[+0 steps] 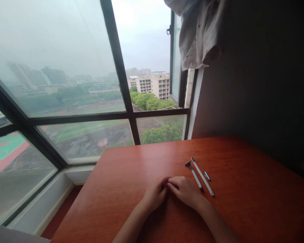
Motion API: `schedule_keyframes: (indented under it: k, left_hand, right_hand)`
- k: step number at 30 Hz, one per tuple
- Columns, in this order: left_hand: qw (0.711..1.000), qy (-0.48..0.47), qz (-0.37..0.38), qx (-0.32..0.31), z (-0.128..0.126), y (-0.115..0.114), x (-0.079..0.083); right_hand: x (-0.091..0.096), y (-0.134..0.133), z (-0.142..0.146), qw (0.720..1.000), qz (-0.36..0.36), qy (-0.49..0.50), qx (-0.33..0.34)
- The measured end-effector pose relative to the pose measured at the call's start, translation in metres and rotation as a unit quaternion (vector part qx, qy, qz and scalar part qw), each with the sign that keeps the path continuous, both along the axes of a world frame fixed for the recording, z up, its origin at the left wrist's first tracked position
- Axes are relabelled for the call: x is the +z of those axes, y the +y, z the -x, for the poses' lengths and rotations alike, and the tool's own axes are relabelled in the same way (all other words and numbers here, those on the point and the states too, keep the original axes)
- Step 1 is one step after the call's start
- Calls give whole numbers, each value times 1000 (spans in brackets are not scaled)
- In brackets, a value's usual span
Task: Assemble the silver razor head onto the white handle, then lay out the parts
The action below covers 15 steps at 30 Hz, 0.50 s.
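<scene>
My left hand (155, 194) and my right hand (183, 190) meet over the wooden table (126, 199), fingertips pressed together. Both are closed, and whatever may be between the fingers is hidden. Just right of my right hand lies a razor (196, 178) with a dark head at its far end and a grey handle. Alongside it is a long, slim grey stick (202, 177) with a dark far tip and a small hole at its near end. A short, teal and pale piece (207, 176), too small to name, rests to the right of the stick.
The table's far edge runs along a dark-framed window (131, 114), one pane of which stands open. A pale garment (199, 37) hangs at the upper right, before a dark wall (255, 84). Left of the table is a low white ledge (45, 199).
</scene>
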State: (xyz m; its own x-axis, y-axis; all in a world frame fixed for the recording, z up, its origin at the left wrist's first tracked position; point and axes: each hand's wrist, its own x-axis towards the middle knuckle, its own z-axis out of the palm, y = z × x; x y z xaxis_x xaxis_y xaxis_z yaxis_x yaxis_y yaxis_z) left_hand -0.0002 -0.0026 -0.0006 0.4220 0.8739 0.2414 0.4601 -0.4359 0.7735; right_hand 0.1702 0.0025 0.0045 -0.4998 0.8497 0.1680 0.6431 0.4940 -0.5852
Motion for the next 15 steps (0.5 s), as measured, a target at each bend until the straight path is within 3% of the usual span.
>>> schedule_keyframes:
  k: [7, 15]
  left_hand:
    - [1000, 4, -10, -5, 2, 0, -5]
    - [999, 16, -2, -31, -1, -1, 1]
  right_hand:
    - [4, 0, -1, 999, 23, 40, -8]
    - [3, -1, -1, 998, 33, 60, -8]
